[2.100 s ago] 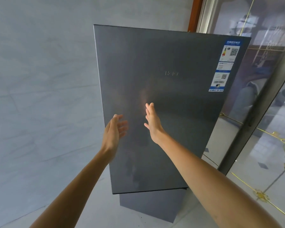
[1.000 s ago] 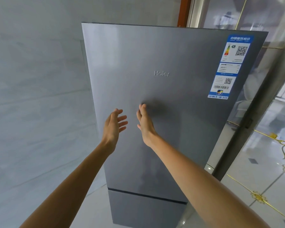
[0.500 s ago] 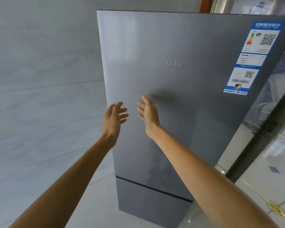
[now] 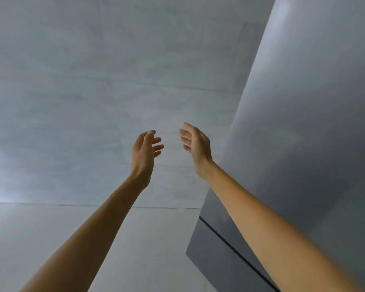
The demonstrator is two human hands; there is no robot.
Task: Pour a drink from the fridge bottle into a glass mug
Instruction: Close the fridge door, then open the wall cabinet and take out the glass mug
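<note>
Both arms reach forward and up with a narrow gap of air between the hands. The left hand (image 4: 144, 152) is held palm inward, fingers loosely spread and slightly curled, holding nothing. The right hand (image 4: 196, 147) faces it, palm turned left, fingers also apart and empty. Neither touches any surface.

The fridge (image 4: 308, 127) fills the right side of the view, its dark grey door closed, its long left edge running steeply from the top right down to the middle. A dark seam (image 4: 236, 252) crosses its lower part, dividing the upper door from the lower one. The right hand sits just left of that door edge, seen against the pale wall (image 4: 82, 81), which takes up the whole left and centre. A faint horizontal joint line in the wall runs behind the left forearm. All the open room lies to the left of the fridge edge, in front of the wall.

The bottle and the glass mug are not in view; the fridge door hides whatever is inside.

Compared with half a second ago, the view has swung left: the fridge front, then central with its logo and blue label showing, is now pushed to the right, and both hands, then over the door face, now appear against the wall.
</note>
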